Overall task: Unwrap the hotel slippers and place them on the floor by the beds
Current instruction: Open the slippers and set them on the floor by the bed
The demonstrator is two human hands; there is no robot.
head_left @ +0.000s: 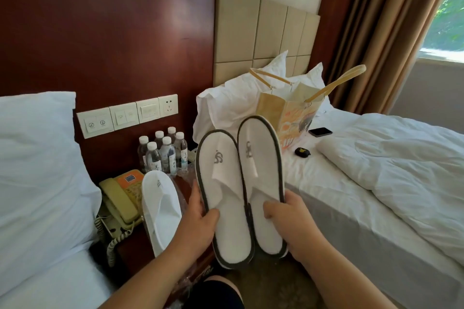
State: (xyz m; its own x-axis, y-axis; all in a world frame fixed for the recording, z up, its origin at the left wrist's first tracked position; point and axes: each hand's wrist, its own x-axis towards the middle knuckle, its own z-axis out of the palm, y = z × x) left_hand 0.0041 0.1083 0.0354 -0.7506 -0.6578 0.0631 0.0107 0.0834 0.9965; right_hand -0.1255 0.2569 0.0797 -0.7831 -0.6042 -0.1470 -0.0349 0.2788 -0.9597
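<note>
Two white hotel slippers with dark grey edging and a grey logo are held up side by side, toes pointing up, between the two beds. My left hand (199, 223) grips the left slipper (223, 198) at its heel side. My right hand (288, 221) grips the right slipper (261, 183) the same way. Neither shows any wrapping. A second pair of white slippers (160, 211), still inside clear plastic, lies on the nightstand at the left. The floor (271, 283) shows below the held slippers.
The nightstand (133, 246) carries a beige telephone (120, 198), several water bottles (163, 150) and loose clear plastic. On the right bed (376, 183) stand a paper bag (288, 118), a phone (320, 131) and a small black case (302, 151). The left bed's pillow (37, 170) is at the left.
</note>
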